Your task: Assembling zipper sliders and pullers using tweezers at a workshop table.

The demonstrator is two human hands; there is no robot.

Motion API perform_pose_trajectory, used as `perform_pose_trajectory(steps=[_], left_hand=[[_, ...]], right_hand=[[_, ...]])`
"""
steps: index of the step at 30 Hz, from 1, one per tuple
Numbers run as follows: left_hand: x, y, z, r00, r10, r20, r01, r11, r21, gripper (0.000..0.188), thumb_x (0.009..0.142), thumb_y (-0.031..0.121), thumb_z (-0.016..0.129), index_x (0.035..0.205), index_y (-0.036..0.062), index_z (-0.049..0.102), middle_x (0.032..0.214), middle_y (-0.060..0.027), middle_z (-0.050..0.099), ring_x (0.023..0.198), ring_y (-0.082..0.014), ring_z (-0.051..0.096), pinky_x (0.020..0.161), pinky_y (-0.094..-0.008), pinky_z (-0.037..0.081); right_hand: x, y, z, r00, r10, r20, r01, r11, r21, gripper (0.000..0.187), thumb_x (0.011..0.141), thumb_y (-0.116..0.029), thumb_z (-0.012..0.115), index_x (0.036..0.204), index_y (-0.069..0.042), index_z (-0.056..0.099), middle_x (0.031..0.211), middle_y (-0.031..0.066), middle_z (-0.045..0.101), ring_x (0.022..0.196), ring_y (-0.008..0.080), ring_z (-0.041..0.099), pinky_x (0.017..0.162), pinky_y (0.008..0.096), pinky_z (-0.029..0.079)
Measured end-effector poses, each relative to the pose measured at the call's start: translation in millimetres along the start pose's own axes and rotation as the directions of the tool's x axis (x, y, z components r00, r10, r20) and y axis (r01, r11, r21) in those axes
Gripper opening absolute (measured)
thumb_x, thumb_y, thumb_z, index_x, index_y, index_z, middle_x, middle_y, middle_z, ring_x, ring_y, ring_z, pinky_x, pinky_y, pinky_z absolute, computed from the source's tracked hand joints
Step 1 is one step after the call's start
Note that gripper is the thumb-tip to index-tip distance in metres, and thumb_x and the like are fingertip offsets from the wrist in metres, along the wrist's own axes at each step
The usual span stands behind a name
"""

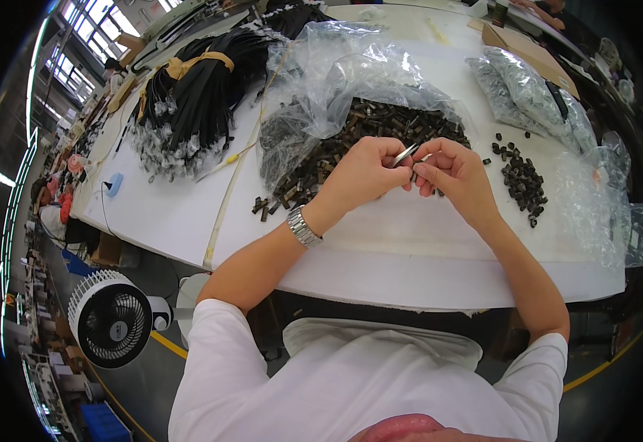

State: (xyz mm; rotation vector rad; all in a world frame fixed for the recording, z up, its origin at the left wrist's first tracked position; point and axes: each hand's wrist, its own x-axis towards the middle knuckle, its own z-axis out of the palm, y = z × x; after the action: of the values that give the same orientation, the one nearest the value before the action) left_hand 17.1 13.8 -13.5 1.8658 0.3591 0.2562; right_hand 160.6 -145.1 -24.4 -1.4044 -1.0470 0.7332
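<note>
My left hand (368,173): closed round a slim silvery tool (405,155); a slip could nick me.
My right hand (452,177): pinching a small dark piece (414,176), half hidden; loose fingers could drop it.
Dark pile (384,121), just beyond my hands: a dropped piece could vanish there.

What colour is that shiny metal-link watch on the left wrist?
The metal-link watch is silver, seen best in the head view.
</note>
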Motion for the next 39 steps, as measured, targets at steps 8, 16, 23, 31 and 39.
perform_pose_trajectory(steps=[8,16,23,31,39], left_hand=[[-2.6,-9.7,12.8,0.920,0.323,-0.224,-0.263,0.930,0.258,0.019,0.088,0.012,0.072,0.085,-0.0016,0.060,0.068,-0.0031,0.057,0.061,-0.0070,0.049,0.055,-0.0284,0.040],[-2.3,-10.8,11.8,0.906,0.365,-0.215,-0.290,0.904,0.313,0.019,0.089,0.012,0.072,0.087,-0.0023,0.060,0.067,-0.0071,0.057,0.060,-0.0105,0.049,0.056,-0.0302,0.042],[-4.9,-4.2,14.9,0.874,0.428,-0.231,-0.363,0.890,0.274,0.013,0.091,0.010,0.071,0.092,-0.0015,0.064,0.069,-0.0048,0.061,0.060,-0.0077,0.049,0.056,-0.0277,0.041],[-8.3,-9.8,18.0,0.875,0.421,-0.239,-0.354,0.893,0.277,0.007,0.091,0.004,0.071,0.096,0.0015,0.067,0.069,-0.0037,0.064,0.062,-0.0096,0.061,0.056,-0.0280,0.046],[-9.4,-12.1,17.6,0.760,0.637,-0.127,-0.445,0.652,0.614,0.009,0.089,0.005,0.072,0.097,0.0062,0.069,0.077,-0.0137,0.070,0.067,-0.0317,0.070,0.060,-0.0392,0.054]], right_hand=[[-0.5,20.5,7.9,0.993,0.091,-0.075,-0.074,0.977,0.200,0.015,0.104,-0.014,0.070,0.104,0.001,0.068,0.088,0.0061,0.073,0.076,0.0103,0.069,0.070,0.0250,0.057],[-9.3,25.5,14.5,0.995,0.095,-0.028,-0.081,0.945,0.318,0.017,0.103,-0.021,0.073,0.109,-0.005,0.070,0.092,0.0007,0.070,0.084,0.0087,0.068,0.074,0.0266,0.058],[-7.5,24.9,3.5,0.975,0.216,0.059,-0.216,0.838,0.501,0.017,0.105,-0.024,0.072,0.112,-0.009,0.071,0.103,-0.0014,0.072,0.096,0.0096,0.070,0.083,0.0278,0.058],[-9.8,19.8,6.9,0.980,0.197,0.025,-0.188,0.878,0.440,0.016,0.106,-0.024,0.070,0.112,-0.009,0.071,0.107,0.0001,0.074,0.101,0.0123,0.073,0.085,0.0290,0.058],[-4.0,22.9,-1.6,0.935,0.319,0.155,-0.342,0.696,0.631,0.020,0.107,-0.025,0.068,0.113,-0.006,0.070,0.105,0.0016,0.074,0.097,0.0119,0.072,0.088,0.0298,0.059]])
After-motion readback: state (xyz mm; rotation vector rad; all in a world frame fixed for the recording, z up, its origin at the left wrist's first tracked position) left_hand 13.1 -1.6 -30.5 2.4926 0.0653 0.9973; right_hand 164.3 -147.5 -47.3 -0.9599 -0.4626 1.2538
